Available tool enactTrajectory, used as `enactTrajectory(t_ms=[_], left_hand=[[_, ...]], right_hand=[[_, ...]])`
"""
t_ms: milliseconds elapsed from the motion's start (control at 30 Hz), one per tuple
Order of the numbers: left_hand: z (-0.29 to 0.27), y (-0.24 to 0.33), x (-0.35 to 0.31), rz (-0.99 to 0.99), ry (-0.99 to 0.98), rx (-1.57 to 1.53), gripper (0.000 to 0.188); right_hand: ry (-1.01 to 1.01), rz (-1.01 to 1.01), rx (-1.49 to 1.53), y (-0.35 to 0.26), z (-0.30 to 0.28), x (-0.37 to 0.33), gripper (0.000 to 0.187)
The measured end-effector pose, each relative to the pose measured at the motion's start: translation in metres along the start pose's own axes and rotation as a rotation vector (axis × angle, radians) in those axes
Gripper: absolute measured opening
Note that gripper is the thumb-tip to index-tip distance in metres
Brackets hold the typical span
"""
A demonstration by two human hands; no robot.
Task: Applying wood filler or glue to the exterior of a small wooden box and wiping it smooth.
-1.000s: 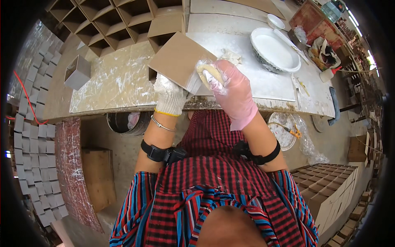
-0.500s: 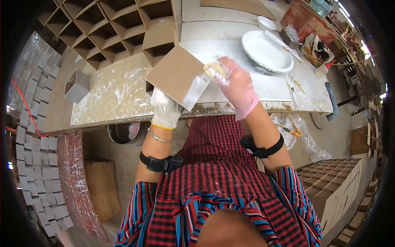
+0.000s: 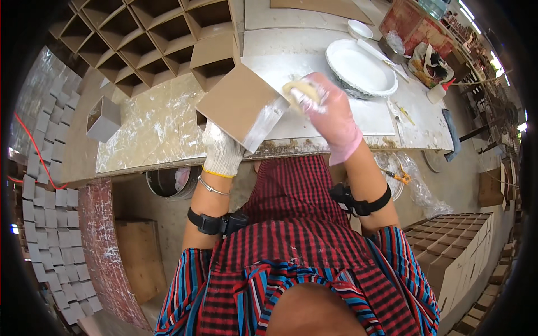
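A brown box (image 3: pixel 238 103), apparently cardboard, is held tilted above the front edge of the worktable. A wet-looking white coat covers part of its right side. My left hand (image 3: pixel 221 148), in a white knit glove with a yellow cuff edge, supports it from below; its fingers are hidden by the box. In a pink glove, my right hand (image 3: pixel 335 120) grips a pale yellow sponge (image 3: pixel 298 91) smeared with white paste. The sponge is close to the box's right corner, slightly blurred. Behind my right hand stands a wide basin (image 3: pixel 336 75) of white paste.
Several open brown boxes (image 3: pixel 154 39) are stacked at the back left. A single grey-white box (image 3: pixel 105 122) stands left on the table (image 3: pixel 151 129). Right of the basin are a small white bowl (image 3: pixel 360 29), a red-tipped bottle (image 3: pixel 440 91) and a bag (image 3: pixel 430 66). A bucket (image 3: pixel 171 185) sits below.
My right hand and the sponge have shifted a little to the right. The box in my left hand has moved slightly left, and its coated side looks much the same.
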State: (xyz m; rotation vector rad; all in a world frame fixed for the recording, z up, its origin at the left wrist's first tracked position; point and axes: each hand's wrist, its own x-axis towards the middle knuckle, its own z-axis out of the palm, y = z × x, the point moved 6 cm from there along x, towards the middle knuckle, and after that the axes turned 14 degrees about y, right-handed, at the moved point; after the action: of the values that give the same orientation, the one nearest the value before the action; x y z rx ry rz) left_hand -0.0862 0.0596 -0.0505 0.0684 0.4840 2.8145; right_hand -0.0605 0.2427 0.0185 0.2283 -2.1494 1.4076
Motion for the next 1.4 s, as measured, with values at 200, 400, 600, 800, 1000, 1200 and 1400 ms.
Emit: enactTrajectory(t_ms=[200,400,600,800,1000,1200,1400], left_hand=[[-0.004,-0.007,-0.003,0.030,0.183,0.210,0.052],[-0.009,-0.007,0.000,0.002,0.006,0.203,0.051],[-0.009,-0.015,-0.004,-0.093,0.000,0.231,0.051],[-0.016,-0.019,-0.013,-0.162,0.001,0.223,0.050],[-0.012,-0.018,-0.018,-0.276,-0.210,-0.028,0.049],[-0.039,-0.024,-0.012,0.209,-0.198,1.307,0.045],[-0.088,-0.019,-0.001,0.156,0.014,1.129,0.039]], right_hand=[[-0.069,-0.310,-0.312,-0.018,0.005,0.002,0.023],[-0.268,-0.270,0.031,-0.039,0.000,-0.007,0.029],[-0.217,-0.436,-0.231,-0.025,0.008,0.011,0.029],[-0.183,-0.392,-0.268,-0.032,0.008,0.040,0.028],[-0.400,-0.457,-0.262,-0.039,0.007,-0.015,0.028],[-0.252,-0.313,-0.377,-0.026,0.006,0.033,0.032],[-0.234,-0.173,-0.130,-0.023,0.007,0.039,0.032]])
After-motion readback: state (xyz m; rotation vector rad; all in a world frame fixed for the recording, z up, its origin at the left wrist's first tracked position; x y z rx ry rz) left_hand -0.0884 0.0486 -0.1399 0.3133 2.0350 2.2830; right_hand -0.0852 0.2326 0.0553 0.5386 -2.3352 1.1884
